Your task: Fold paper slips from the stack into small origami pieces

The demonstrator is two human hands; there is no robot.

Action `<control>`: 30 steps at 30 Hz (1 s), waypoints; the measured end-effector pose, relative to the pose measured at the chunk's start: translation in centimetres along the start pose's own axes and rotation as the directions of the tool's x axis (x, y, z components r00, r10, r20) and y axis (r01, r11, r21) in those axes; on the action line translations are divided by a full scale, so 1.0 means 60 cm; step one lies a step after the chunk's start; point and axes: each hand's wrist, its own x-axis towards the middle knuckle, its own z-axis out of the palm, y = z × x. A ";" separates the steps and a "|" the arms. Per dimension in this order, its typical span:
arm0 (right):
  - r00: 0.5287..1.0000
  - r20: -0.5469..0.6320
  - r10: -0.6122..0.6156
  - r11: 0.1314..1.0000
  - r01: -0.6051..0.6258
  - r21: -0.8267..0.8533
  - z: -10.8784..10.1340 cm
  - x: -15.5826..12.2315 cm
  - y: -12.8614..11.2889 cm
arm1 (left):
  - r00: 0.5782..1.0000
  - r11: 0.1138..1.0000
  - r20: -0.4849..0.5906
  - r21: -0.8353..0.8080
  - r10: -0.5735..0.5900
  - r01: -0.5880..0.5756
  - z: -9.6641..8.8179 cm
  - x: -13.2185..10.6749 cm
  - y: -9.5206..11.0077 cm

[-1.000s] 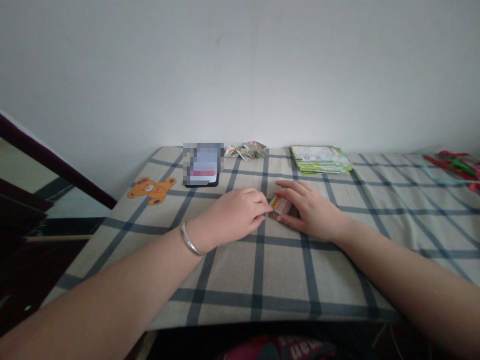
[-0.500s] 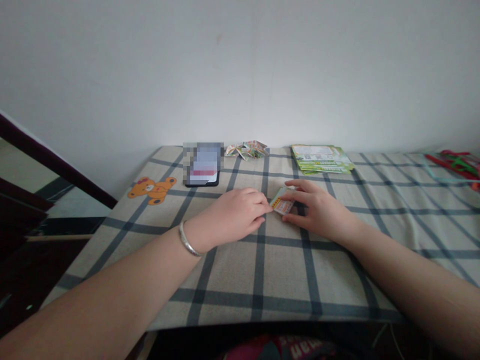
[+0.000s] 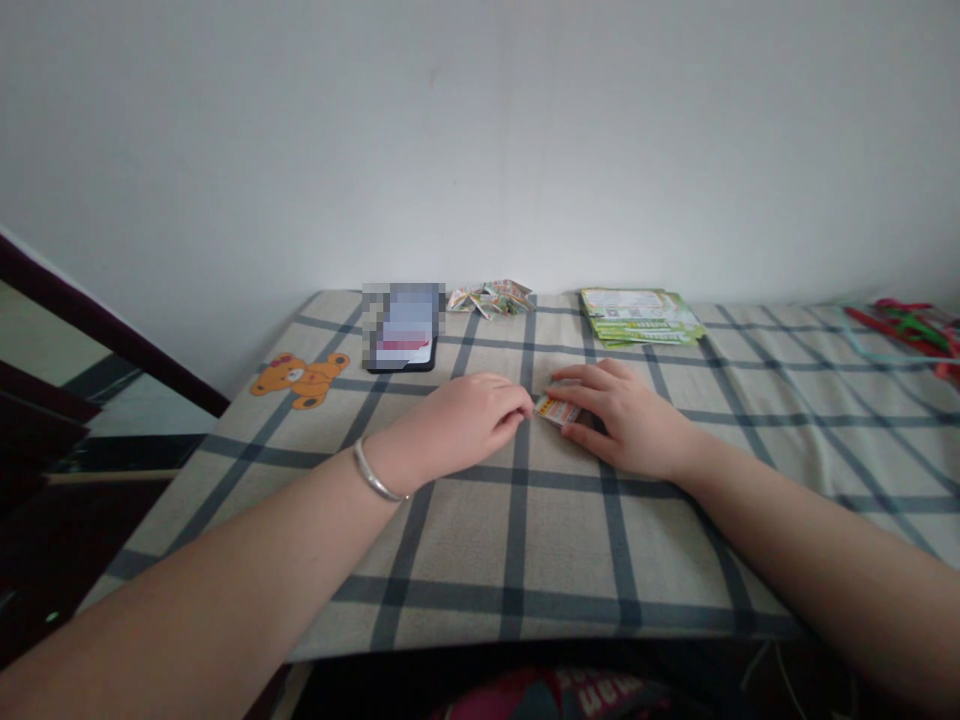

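Observation:
A small folded piece of printed paper (image 3: 556, 412), with yellow and orange print, lies on the checked cloth between my hands. My right hand (image 3: 626, 415) arches over its right part, thumb at the near edge and fingers across the top, holding it against the cloth. At the paper's left corner, my left hand (image 3: 480, 420) has its fingers curled and pinched together; the fingertips meet the corner. A silver bangle (image 3: 375, 475) circles my left wrist. Part of the paper is hidden under my right fingers.
Behind my hands, a phone (image 3: 405, 330), some crumpled folded paper pieces (image 3: 493, 299) and a stack of green leaflets (image 3: 641, 318) lie near the wall. An orange bear figure (image 3: 300, 380) is at left. Red and green items (image 3: 911, 325) lie far right.
My right hand has shifted slightly left and covers more of the paper. My left fingers have curled in more tightly, and the paper has moved a little to the left.

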 end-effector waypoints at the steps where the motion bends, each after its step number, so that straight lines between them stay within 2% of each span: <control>1: 1.000 0.004 -0.002 1.000 0.002 -0.013 0.000 0.000 0.000 | 1.000 1.000 -0.005 -0.012 -0.008 0.008 0.000 0.000 -0.002; 10: 0.998 0.040 -0.053 0.998 0.054 -0.025 0.004 0.004 0.000 | 0.999 0.999 -0.029 -0.010 0.040 -0.041 0.009 0.002 -0.008; 30: 0.998 -0.055 -0.008 0.998 0.011 0.068 0.013 0.003 0.008 | 0.996 0.987 0.016 0.128 0.092 -0.093 0.005 0.000 0.007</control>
